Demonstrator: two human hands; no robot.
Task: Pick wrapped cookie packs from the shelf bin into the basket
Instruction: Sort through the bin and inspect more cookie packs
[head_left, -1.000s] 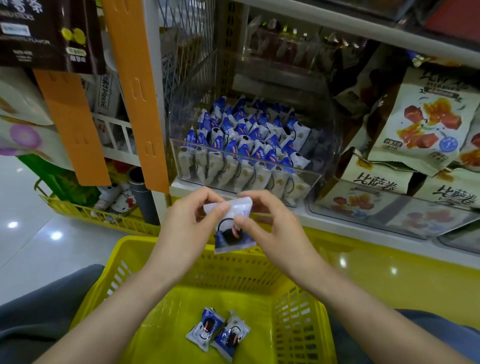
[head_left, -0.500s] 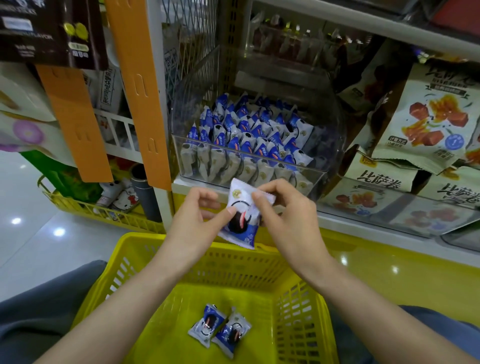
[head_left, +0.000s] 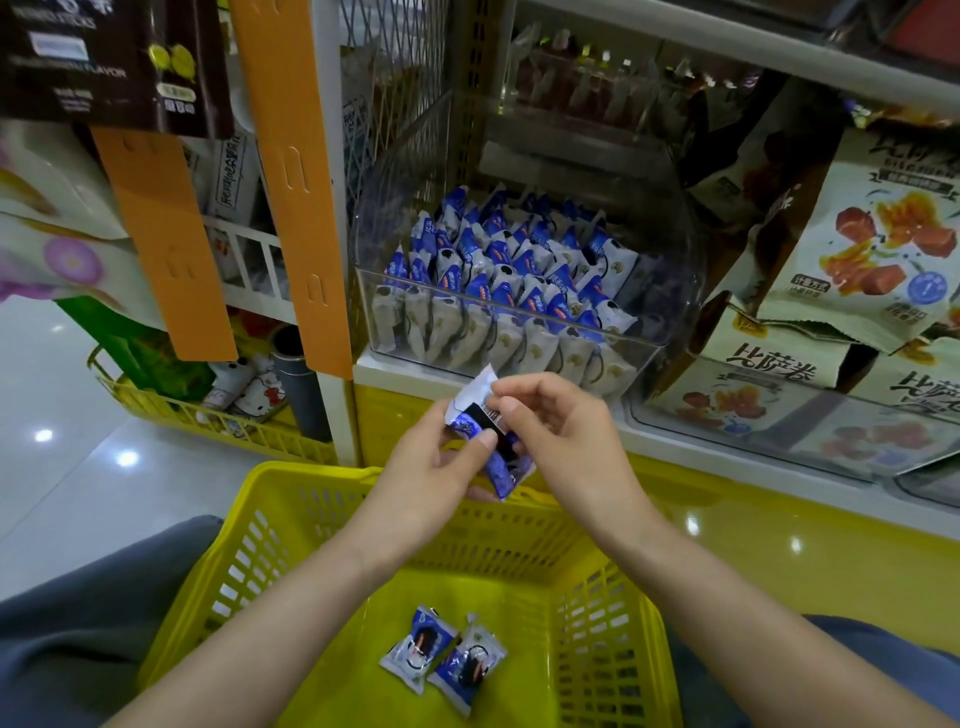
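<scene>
A blue-and-white wrapped cookie pack (head_left: 491, 436) hangs above the far rim of the yellow basket (head_left: 322, 499), its back with a barcode turned toward me. My left hand (head_left: 431, 473) pinches its lower part and my right hand (head_left: 561, 441) pinches its upper edge. Two more cookie packs (head_left: 444, 657) lie side by side on the basket floor. The clear shelf bin (head_left: 670, 291) behind my hands holds several rows of the same packs.
An orange shelf upright (head_left: 291, 182) stands left of the bin. Large snack bags (head_left: 862, 244) fill the shelf to the right. A low yellow wire rack (head_left: 208, 415) with small goods sits on the shiny floor at left. My grey-clad legs flank the basket.
Both hands have turned the pack over: its front showed a moment ago, now its barcode back faces me. It has tilted and sits slightly lower over the basket rim.
</scene>
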